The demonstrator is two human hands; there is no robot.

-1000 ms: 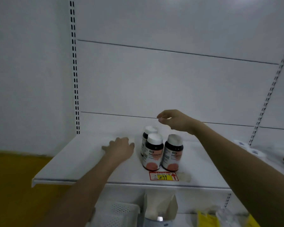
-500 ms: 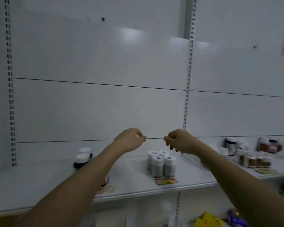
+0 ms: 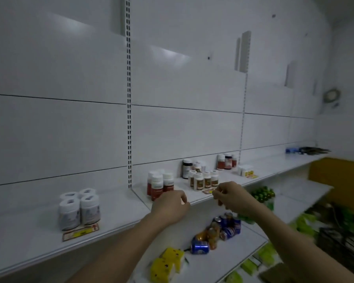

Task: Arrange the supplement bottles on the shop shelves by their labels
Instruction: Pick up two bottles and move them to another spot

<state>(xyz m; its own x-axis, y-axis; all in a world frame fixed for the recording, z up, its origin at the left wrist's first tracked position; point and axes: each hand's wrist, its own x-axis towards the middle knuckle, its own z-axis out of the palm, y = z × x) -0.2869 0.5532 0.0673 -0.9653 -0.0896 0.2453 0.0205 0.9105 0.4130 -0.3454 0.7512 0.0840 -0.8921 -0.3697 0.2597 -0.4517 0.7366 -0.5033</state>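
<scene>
bottles upright on shelf, caps up | left hand fingers curled, empty | right hand fingers pinched; contents unclear

Upper white shelf: four white bottles in tight square at left, price tag flat just in front. Further right: red-label bottles, amber bottles, one dark bottle behind them, another red group, small white boxes. Lower shelf: drink cans, some toppled; yellow packs.
</scene>
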